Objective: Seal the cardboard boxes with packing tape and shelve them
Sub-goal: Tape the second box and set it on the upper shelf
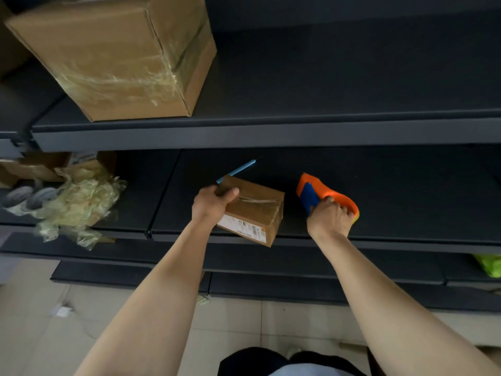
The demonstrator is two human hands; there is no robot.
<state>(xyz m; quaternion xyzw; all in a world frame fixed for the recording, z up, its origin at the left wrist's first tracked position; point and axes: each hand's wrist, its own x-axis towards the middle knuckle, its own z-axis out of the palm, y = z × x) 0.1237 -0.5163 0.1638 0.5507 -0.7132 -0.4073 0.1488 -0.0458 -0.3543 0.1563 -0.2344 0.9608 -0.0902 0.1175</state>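
Note:
A small cardboard box point(257, 213) with clear tape across its top and a white label on its near side rests at the front of the middle dark shelf point(406, 202). My left hand point(214, 203) grips its left end. My right hand point(329, 219) holds an orange and blue tape dispenser point(315, 192) on the same shelf, to the right of the box and apart from it. A thin blue tool point(238, 170) lies behind the box. A large taped cardboard box point(116, 58) stands on the upper shelf at left.
An open carton with tape rolls point(29, 198) and crumpled clear tape point(78, 202) fills the left of the middle shelf. The upper shelf edge point(271, 134) overhangs. A green object point(489, 264) sits low at right. Tiled floor point(40, 335) lies below.

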